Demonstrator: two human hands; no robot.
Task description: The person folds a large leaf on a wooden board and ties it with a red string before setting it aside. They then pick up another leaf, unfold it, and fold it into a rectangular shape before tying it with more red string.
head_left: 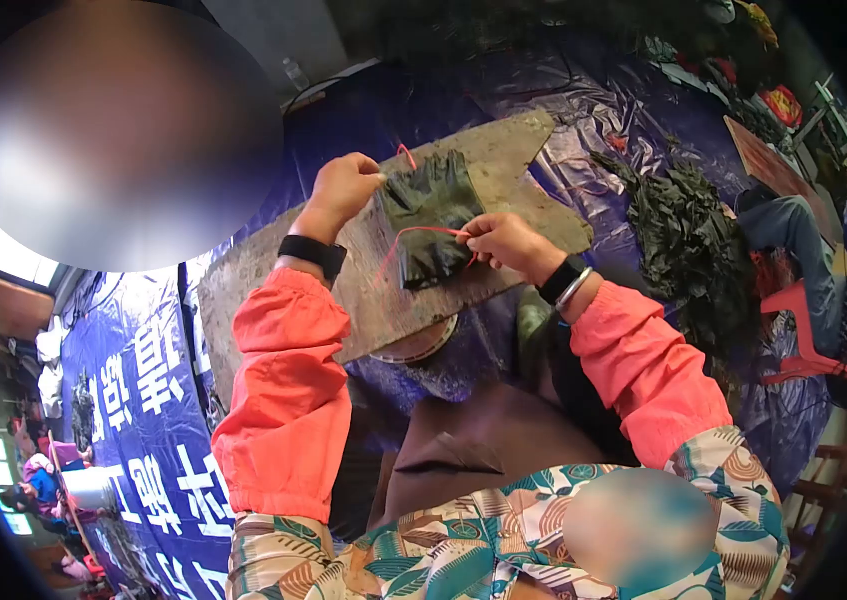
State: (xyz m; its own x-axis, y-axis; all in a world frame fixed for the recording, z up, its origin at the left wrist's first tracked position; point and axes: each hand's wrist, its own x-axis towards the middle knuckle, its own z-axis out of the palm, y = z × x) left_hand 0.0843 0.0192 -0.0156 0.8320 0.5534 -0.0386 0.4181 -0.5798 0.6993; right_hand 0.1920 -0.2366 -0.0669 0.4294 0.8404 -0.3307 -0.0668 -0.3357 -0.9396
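A dark green, wet-looking folded bundle of leafy material (431, 200) lies flat on a worn wooden board (283, 260). My right hand (513, 246) is closed in a pinch on a red string (423, 229), which loops over the lower part of the bundle. At the bundle's upper left edge, my left hand (345, 188) has its fingers pinched together; whatever is between them is hidden. Another piece of red string (405, 152) sticks up from the bundle's top edge, close to the left fingertips.
A heap of dark green leafy strips (683, 225) lies on blue plastic sheeting (603, 85) to the right. Beyond it a person's leg (803, 265) shows beside a red stool (793, 325). Under the board's near edge is a round rim (415, 345). More people (43, 490) are far left.
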